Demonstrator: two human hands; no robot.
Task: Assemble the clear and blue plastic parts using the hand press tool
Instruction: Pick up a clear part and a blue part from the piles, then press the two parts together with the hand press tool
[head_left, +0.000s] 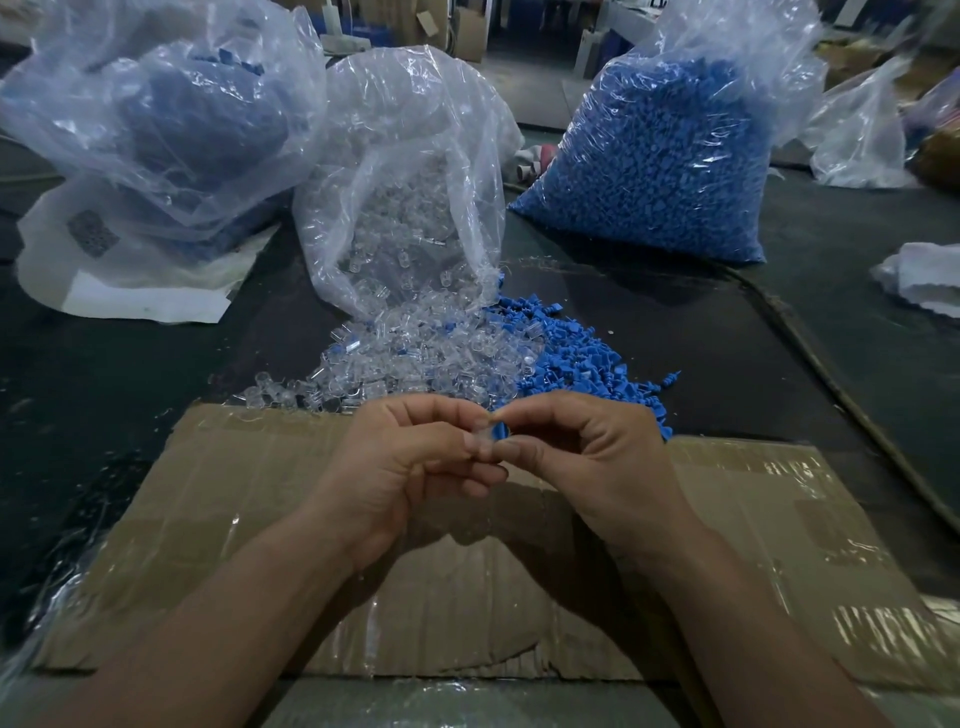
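Observation:
My left hand (410, 462) pinches a small clear plastic part (484, 435) between thumb and fingers. My right hand (597, 462) pinches a small blue plastic part (500, 431) and holds it against the clear one. The two hands meet above a flattened cardboard sheet (249, 519). Just beyond them lie a loose pile of clear parts (415, 358) and a pile of blue parts (587, 364). No hand press tool is in view.
An open bag of clear parts (410, 208) spills onto the dark table (78, 374). A full bag of blue parts (660, 171) stands at the back right, another bag with blue pieces (171, 135) at the back left. Crumpled white material (924, 275) lies at the right edge.

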